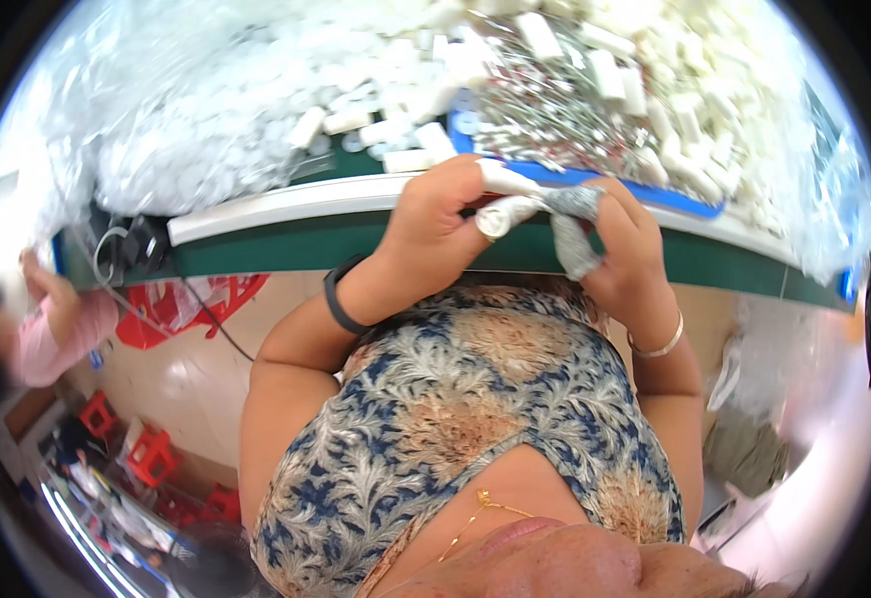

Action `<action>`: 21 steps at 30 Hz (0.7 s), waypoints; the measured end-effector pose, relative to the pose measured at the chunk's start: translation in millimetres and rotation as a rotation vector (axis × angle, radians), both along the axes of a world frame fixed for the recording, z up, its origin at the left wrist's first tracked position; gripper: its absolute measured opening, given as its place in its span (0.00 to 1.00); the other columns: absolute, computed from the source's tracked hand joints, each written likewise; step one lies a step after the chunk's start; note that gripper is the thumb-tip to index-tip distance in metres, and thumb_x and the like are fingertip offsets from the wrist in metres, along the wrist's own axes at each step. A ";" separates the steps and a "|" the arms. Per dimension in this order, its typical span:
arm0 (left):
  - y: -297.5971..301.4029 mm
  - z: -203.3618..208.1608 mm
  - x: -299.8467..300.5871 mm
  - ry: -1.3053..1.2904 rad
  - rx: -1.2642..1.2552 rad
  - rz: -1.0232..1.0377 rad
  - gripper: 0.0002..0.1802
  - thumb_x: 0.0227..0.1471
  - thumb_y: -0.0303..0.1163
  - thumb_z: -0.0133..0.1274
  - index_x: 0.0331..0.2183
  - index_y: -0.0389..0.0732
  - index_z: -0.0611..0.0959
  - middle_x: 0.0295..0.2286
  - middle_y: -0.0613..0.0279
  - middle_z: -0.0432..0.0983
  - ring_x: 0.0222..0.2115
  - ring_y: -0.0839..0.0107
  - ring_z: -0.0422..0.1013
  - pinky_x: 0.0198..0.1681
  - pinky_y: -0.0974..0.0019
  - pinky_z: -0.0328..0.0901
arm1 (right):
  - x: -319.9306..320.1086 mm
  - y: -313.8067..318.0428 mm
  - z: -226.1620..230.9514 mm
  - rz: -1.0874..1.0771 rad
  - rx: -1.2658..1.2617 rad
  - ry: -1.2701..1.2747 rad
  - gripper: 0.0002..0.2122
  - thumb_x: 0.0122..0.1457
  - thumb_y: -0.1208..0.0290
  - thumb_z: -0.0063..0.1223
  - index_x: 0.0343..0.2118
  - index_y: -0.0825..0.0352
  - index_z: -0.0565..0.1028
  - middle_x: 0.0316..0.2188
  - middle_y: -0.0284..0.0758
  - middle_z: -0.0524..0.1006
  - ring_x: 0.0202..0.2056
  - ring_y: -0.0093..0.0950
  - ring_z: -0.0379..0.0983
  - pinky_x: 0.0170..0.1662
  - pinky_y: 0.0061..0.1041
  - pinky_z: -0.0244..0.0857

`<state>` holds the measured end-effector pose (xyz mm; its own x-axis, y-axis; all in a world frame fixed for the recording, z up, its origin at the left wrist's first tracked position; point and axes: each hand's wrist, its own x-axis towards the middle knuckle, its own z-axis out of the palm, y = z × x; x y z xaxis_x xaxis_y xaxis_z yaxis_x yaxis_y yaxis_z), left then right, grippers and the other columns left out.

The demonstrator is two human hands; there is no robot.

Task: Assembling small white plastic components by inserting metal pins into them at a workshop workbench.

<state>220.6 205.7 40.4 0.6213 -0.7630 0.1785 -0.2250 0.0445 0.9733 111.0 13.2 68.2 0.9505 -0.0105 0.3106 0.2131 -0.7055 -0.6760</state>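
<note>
My left hand and my right hand meet over the near edge of the bench, fingertips close together. White finger covers sit on the left thumb and forefinger. Grey cloth-like covers wrap the right thumb and forefinger. Both hands are closed in a pinch around something tiny and pale where they meet, too small to name. Just beyond them, a blue tray carries a heap of thin metal rods with some reddish parts. White cylindrical pieces lie scattered beside the tray.
Clear plastic bags of small pale parts cover the bench's left side. More white cylinders pile up at the right. A black plug with a cable is at the left edge. Another person sits far left, near red stools.
</note>
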 end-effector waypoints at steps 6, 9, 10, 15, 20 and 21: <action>8.5 3.5 1.0 0.046 0.028 0.017 0.11 0.53 0.27 0.62 0.40 0.37 0.85 0.33 0.62 0.79 0.32 0.77 0.75 0.35 0.73 0.69 | -0.5 10.9 7.2 0.010 0.097 0.068 0.14 0.50 0.77 0.64 0.41 0.71 0.77 0.34 0.40 0.77 0.35 0.38 0.72 0.41 0.31 0.66; 16.2 18.5 8.0 -0.024 0.080 0.051 0.12 0.52 0.27 0.63 0.40 0.37 0.85 0.33 0.62 0.79 0.32 0.75 0.74 0.35 0.71 0.68 | 2.5 10.6 -7.8 -0.010 0.090 -0.075 0.10 0.52 0.77 0.65 0.37 0.71 0.78 0.33 0.40 0.77 0.34 0.36 0.73 0.39 0.29 0.67; 20.1 24.9 12.4 -0.113 0.133 0.089 0.12 0.51 0.27 0.63 0.40 0.38 0.85 0.32 0.62 0.79 0.32 0.75 0.74 0.34 0.70 0.68 | 4.1 10.4 -8.5 -0.057 0.100 -0.129 0.10 0.52 0.78 0.65 0.37 0.71 0.78 0.33 0.39 0.77 0.33 0.33 0.73 0.37 0.27 0.67; 65.8 25.3 71.9 -0.849 0.358 0.441 0.10 0.45 0.21 0.60 0.35 0.37 0.83 0.33 0.57 0.76 0.34 0.59 0.70 0.39 0.62 0.67 | 7.9 2.7 -6.6 -0.142 0.116 -0.110 0.09 0.52 0.82 0.65 0.37 0.72 0.78 0.34 0.37 0.76 0.31 0.26 0.72 0.36 0.22 0.68; 59.4 28.2 78.1 -1.007 0.632 0.361 0.10 0.38 0.17 0.57 0.29 0.34 0.80 0.36 0.57 0.74 0.39 0.55 0.68 0.43 0.57 0.65 | 11.2 8.1 -6.5 -0.104 0.086 -0.152 0.11 0.51 0.81 0.66 0.37 0.73 0.78 0.36 0.38 0.76 0.33 0.28 0.72 0.36 0.23 0.69; 58.7 24.4 79.4 -1.021 0.648 0.363 0.10 0.37 0.17 0.57 0.29 0.34 0.80 0.36 0.56 0.74 0.40 0.54 0.68 0.44 0.56 0.65 | 10.6 8.1 -6.0 -0.109 0.085 -0.151 0.11 0.51 0.81 0.66 0.37 0.73 0.78 0.36 0.38 0.76 0.33 0.28 0.72 0.36 0.23 0.69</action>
